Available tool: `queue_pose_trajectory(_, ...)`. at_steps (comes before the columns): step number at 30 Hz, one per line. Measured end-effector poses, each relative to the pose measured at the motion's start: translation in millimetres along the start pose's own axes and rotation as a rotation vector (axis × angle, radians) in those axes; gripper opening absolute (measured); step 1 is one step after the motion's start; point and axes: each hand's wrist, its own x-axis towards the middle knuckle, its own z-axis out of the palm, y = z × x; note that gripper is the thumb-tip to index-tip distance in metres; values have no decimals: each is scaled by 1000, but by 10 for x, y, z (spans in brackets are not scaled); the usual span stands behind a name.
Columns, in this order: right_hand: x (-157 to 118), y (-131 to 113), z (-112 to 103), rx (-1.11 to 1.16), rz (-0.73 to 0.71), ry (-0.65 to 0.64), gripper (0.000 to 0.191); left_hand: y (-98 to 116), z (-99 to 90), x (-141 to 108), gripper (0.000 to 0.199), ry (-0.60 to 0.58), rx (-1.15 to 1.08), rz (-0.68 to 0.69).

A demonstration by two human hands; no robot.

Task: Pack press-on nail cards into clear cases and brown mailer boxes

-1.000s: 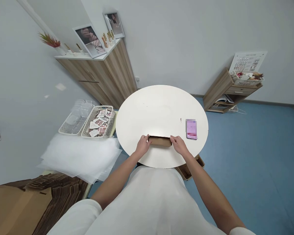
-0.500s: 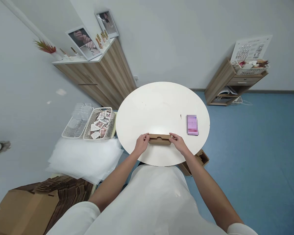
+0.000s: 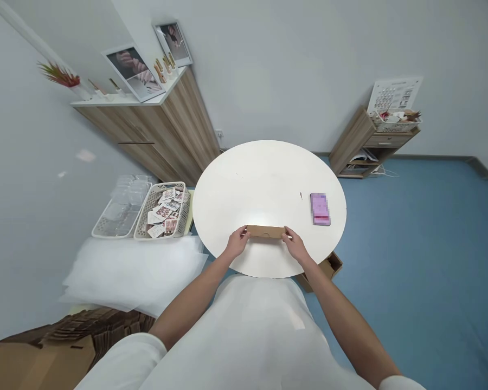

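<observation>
A small brown cardboard box [image 3: 265, 232] sits near the front edge of the round white table [image 3: 264, 173]. Its lid lies closed over the top, with a small curved notch line on the front face. My left hand [image 3: 238, 241] grips its left end, fingers bent around the corner. At the other end, my right hand [image 3: 295, 245] holds the right corner the same way. To the right on the tabletop lies a purple packet [image 3: 320, 209], its face blurred.
Left of the table are a white basket of cards [image 3: 162, 211], a tray of clear plastic cases [image 3: 126, 208], white sheets [image 3: 134, 271] and flat cardboard [image 3: 40, 357]. An open carton [image 3: 329, 268] stands below the table's right edge. Cabinets [image 3: 166, 130] line the wall.
The box's lid has come down: the dark gap with the cut-out at its front is now covered. Both hands stay at the box's ends. The view has shifted slightly.
</observation>
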Motion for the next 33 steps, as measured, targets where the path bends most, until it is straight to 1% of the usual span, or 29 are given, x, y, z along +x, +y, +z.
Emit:
queue_pose_trajectory(2, -69, 15, 92, 4, -42, 20, 53, -87, -22, -28, 37, 49, 6, 5)
queue_pose_trajectory(3, -108, 33, 142, 5, -57, 32, 53, -138, -30, -50, 38, 53, 9, 6)
queue_pose_trajectory(5, -195, 91, 239, -1, -59, 66, 54, -245, -33, -106, 40, 14, 8, -2)
queue_pose_trajectory(9, -399, 269, 366, -3, 8, 130, 60, -424, 23, -224, 53, -115, -10, -36)
queue_pose_trajectory(11, -504, 351, 372, 1, 64, 161, 63, -472, 66, -259, 59, -133, 35, -37)
queue_pose_trajectory(13, -584, 401, 338, -17, 128, 200, 66, -487, 99, -265, 64, -115, 113, -38)
queue_pose_trajectory(16, -618, 395, 256, -88, 214, 265, 66, -455, 112, -216, 68, -92, 204, -46)
queue_pose_trajectory(18, -587, 355, 225, -108, 242, 272, 63, -407, 101, -159, 69, -98, 243, -56)
queue_pose_trajectory(20, -542, 314, 240, -86, 238, 228, 57, -355, 87, -101, 68, -127, 289, -61)
queue_pose_trajectory(22, -510, 291, 295, -59, 210, 163, 55, -313, 81, -60, 65, -160, 340, -54)
queue_pose_trajectory(26, -527, 325, 380, -18, 156, 78, 64, -277, 120, -61, 58, -153, 365, -13)
queue_pose_trajectory(28, -562, 381, 329, 24, 138, 89, 63, -245, 193, -93, 57, -156, 334, 11)
queue_pose_trajectory(30, -606, 461, 194, 52, 118, 159, 61, -166, 331, -136, 59, -167, 298, 38)
queue_pose_trajectory(31, -635, 512, 97, 55, 110, 213, 61, -104, 429, -159, 61, -174, 282, 47)
queue_pose_trajectory(33, -719, 638, -142, 50, 99, 340, 60, 63, 683, -209, 66, -202, 258, 63)
